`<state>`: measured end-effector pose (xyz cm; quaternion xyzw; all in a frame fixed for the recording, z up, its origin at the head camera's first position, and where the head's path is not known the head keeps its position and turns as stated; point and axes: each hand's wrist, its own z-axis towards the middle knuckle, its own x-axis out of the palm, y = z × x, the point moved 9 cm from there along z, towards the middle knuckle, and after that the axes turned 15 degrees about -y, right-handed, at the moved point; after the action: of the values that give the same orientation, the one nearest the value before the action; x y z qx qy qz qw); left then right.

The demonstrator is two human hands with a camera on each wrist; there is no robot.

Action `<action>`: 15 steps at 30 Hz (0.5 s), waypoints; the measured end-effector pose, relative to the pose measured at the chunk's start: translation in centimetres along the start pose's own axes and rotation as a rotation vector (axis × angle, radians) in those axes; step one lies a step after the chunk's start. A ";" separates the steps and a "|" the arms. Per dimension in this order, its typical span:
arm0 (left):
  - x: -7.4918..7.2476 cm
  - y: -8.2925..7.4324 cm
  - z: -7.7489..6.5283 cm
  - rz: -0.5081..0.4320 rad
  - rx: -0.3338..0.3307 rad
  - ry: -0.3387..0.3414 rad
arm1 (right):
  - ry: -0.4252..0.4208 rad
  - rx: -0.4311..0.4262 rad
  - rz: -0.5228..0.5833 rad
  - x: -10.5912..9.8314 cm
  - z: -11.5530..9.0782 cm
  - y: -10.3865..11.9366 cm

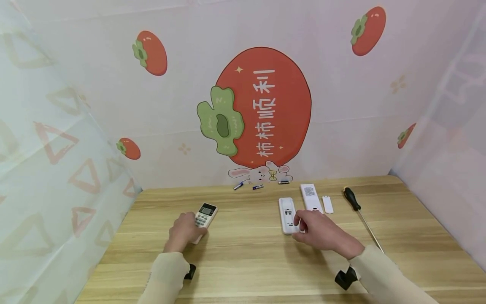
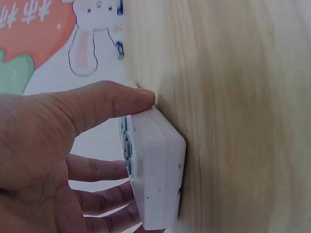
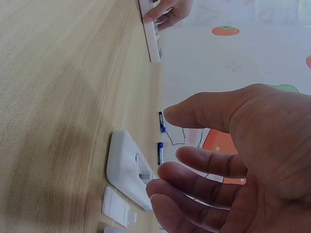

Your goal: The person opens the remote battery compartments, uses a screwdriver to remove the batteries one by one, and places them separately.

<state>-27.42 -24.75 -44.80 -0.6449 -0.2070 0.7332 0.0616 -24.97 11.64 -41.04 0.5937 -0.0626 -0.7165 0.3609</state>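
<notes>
My left hand (image 1: 184, 232) grips a white remote control (image 1: 207, 210) with a small display and keys facing up. In the left wrist view, the thumb (image 2: 121, 99) presses one side of the remote (image 2: 160, 170) and the fingers lie along the other. My right hand (image 1: 319, 230) holds nothing, its fingers loosely bent. It hovers beside a second white remote (image 1: 286, 207), which lies back up with its battery compartment exposed. Near that remote in the right wrist view is a small white flat piece (image 3: 115, 206), likely a battery cover.
Two blue batteries (image 1: 238, 185) and a dark battery (image 1: 284, 182) lie along the back edge. Another white remote (image 1: 309, 194) with a label lies behind my right hand, next to a white cover (image 1: 328, 204). A black-handled screwdriver (image 1: 351, 198) is at the right. Printed cloth walls surround the wooden table (image 1: 243, 261).
</notes>
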 end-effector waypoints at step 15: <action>1.8 -5.5 -1.7 0.017 0.174 0.028 | 0.010 -0.016 0.034 0.1 -0.1 0.3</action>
<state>-27.07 -18.74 -44.53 -0.6490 -0.1362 0.7398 0.1141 -24.78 11.36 -41.03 0.5934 -0.0650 -0.7077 0.3780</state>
